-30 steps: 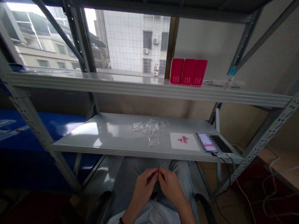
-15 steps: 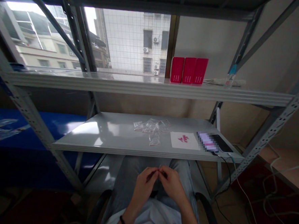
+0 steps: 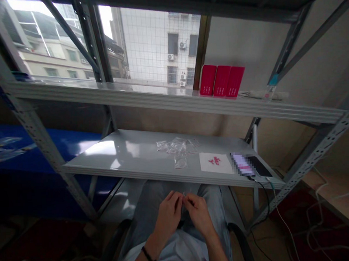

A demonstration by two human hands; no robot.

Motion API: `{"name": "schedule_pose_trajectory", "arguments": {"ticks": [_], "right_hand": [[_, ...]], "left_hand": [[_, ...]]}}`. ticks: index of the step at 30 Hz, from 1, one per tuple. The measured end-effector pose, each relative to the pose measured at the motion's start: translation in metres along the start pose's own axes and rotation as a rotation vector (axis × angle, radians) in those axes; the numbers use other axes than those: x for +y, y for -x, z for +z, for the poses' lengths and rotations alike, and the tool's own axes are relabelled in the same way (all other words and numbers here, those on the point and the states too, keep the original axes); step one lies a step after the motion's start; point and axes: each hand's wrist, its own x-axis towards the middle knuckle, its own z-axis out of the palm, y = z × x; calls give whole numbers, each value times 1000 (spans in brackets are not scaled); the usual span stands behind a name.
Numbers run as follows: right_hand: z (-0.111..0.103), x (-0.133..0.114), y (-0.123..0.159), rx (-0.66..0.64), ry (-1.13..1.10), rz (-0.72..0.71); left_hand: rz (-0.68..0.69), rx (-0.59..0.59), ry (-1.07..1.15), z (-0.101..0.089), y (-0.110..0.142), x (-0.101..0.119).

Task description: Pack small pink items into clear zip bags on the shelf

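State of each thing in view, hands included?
Left hand: fingertips pinched, contents unclear
Right hand: pinched, fingertips by the left's
Clear plastic bags: loose, overlapping
White sheet: flat, red bits or print on it
Phone: screen lit
Black slab: flat, beside phone
Red boxes: upright, side by side

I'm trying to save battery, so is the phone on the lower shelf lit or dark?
Lit: the phone shows a pale lilac screen, though blurring hides its content.

Black bracelet [image 3: 149,255], blue jeans [image 3: 141,201]
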Motion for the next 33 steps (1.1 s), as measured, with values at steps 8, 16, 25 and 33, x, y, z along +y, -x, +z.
{"name": "schedule_pose_trajectory", "arguments": {"ticks": [8, 16, 25, 33], "right_hand": [[3, 0, 0, -1, 320, 23], [8, -3, 0, 19, 448, 6], [-15, -3, -2, -54, 304, -43], [-25, -20, -7, -318, 340, -148]], "left_hand": [[19, -178, -334, 4, -5, -3], [19, -266, -460, -3, -8, -3], [48, -328, -535, -27, -17, -1], [186, -448, -263, -58, -40, 27]]}}
